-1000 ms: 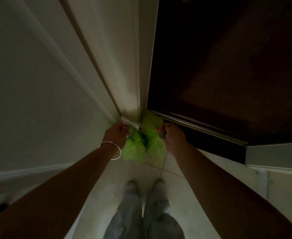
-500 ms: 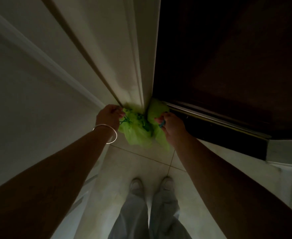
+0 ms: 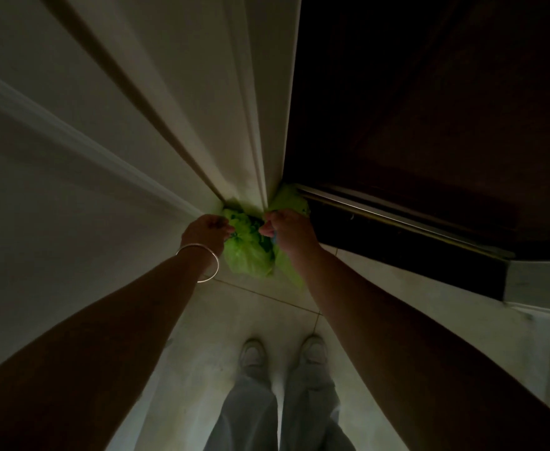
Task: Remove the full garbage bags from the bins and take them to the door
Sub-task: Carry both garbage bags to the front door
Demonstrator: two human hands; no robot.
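Note:
Two bright green garbage bags sit low at the foot of a white door frame [image 3: 250, 151], beside a dark brown door [image 3: 413, 109]. My left hand [image 3: 207, 231], with a silver bangle on the wrist, is closed on the top of the left green bag [image 3: 246, 255]. My right hand [image 3: 288, 229] grips the top of the right green bag [image 3: 291, 198], which shows behind and below that hand. The bags' lower parts are partly hidden by my hands, and the light is dim.
A white wall with a moulding [image 3: 72, 135] runs along the left. A metal threshold strip [image 3: 397, 219] lies under the dark door. My feet in pale shoes [image 3: 283, 353] stand on light floor tiles [image 3: 250, 314]. A white skirting [image 3: 540, 284] is at the right.
Both hands have carried the green bags forward, closer to the door frame's base, and have drawn nearer to each other. The view has tilted slightly.

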